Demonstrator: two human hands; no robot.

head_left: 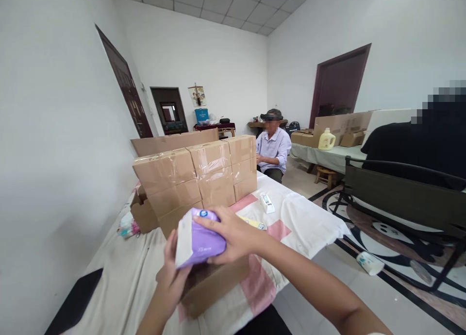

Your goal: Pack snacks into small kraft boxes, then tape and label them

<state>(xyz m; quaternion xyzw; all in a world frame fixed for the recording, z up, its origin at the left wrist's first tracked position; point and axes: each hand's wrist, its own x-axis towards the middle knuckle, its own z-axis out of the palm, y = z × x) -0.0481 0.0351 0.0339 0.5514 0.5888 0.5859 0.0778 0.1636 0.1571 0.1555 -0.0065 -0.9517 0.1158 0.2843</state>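
A purple soft plastic pack (209, 238) with a white end and a small blue badge is held up between my two hands. My left hand (172, 269) grips its white end from the lower left, thumb and fingers on either side. From the right, my right hand (235, 233) wraps over the top and around the far end. Directly below the pack stands a brown cardboard box (218, 289) on the cloth-covered table, its upper part partly hidden by my hands. Behind it rises a wall of stacked, clear-taped cardboard boxes (214, 172).
A small white device (267, 204) lies on the tablecloth (302, 209), right of the stack. At left are another carton (143, 211) and a dark flat object (76, 301). A seated person (274, 145) is beyond the table; another (411, 145) sits at right. A paper cup (369, 263) lies on the floor.
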